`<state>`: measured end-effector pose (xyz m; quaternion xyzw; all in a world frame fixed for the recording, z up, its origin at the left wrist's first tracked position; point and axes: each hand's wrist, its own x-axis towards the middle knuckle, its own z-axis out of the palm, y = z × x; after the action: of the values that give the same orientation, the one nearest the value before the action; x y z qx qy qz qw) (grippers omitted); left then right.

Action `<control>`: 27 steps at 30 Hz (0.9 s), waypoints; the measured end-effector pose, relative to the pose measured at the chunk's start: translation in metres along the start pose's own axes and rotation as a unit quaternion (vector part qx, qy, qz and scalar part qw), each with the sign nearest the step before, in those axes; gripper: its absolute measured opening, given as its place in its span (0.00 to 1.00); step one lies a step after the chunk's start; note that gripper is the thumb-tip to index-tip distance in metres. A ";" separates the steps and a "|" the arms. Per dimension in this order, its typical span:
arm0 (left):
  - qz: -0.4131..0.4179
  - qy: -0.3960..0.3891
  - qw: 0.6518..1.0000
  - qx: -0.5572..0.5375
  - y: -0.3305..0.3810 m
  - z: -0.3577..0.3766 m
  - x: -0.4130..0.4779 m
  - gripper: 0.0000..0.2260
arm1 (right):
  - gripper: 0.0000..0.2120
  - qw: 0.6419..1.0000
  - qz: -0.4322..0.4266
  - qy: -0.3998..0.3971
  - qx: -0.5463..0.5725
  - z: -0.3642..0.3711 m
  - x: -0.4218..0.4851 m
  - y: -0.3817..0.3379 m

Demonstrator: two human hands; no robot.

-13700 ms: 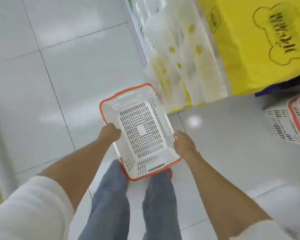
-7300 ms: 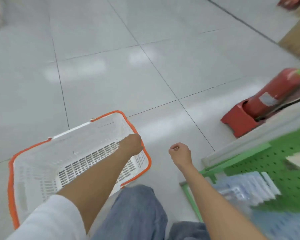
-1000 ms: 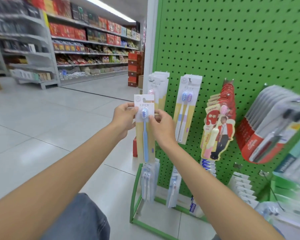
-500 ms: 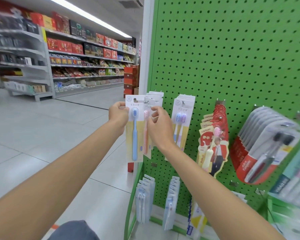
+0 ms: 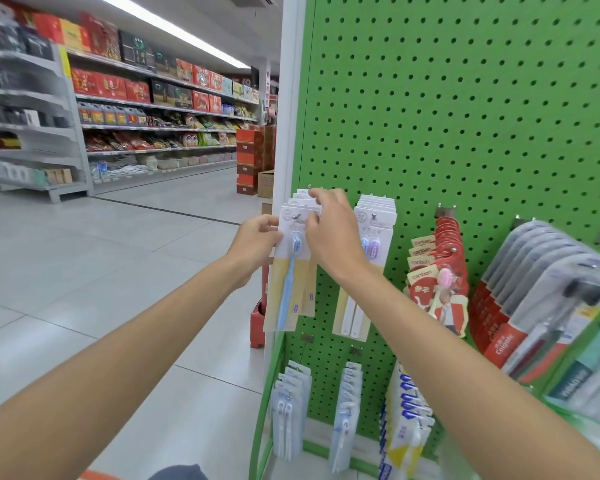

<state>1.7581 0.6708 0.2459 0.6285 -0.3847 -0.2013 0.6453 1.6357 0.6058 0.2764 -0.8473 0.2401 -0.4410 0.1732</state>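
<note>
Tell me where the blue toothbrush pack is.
Head view: the blue toothbrush pack sits at the left edge of the green pegboard, held between the left hand and right hand, left of the twin-brush pack.

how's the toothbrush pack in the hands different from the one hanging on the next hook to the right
The single-brush pack shows one toothbrush with a blue handle; the twin-brush pack shows two with white handles. The left hand and right hand pinch the single-brush pack's top; the twin-brush pack hangs untouched. Both cards are white on top, yellow below.
</note>
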 end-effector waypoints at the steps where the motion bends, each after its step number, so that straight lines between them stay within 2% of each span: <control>1: -0.006 0.000 1.000 0.003 0.001 -0.002 0.001 0.13 | 0.20 1.000 -0.006 -0.008 -0.015 -0.001 0.001 0.001; 6: 0.026 0.021 0.999 0.014 0.011 -0.011 0.017 0.07 | 0.17 0.996 -0.013 -0.050 -0.074 0.001 0.006 0.004; 9: 0.054 0.000 0.998 0.043 0.013 -0.013 0.027 0.08 | 0.14 0.995 -0.012 -0.062 -0.082 0.004 0.008 0.005; 15: 0.050 -0.002 0.996 0.072 0.021 -0.015 0.039 0.05 | 0.10 0.992 -0.027 -0.058 -0.113 0.008 0.014 0.009; 20: 0.046 -0.021 0.998 0.042 0.020 -0.014 0.041 0.03 | 0.05 0.986 -0.039 -0.034 -0.159 0.008 0.018 0.007; 27: 0.034 0.027 0.999 -0.009 0.023 -0.011 0.034 0.04 | 0.09 0.988 -0.015 -0.060 -0.144 0.006 0.023 0.002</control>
<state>1.7821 0.6554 0.2773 0.6144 -0.3861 -0.1653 0.6679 1.6514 0.5916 0.2877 -0.8917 0.2776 -0.3531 0.0568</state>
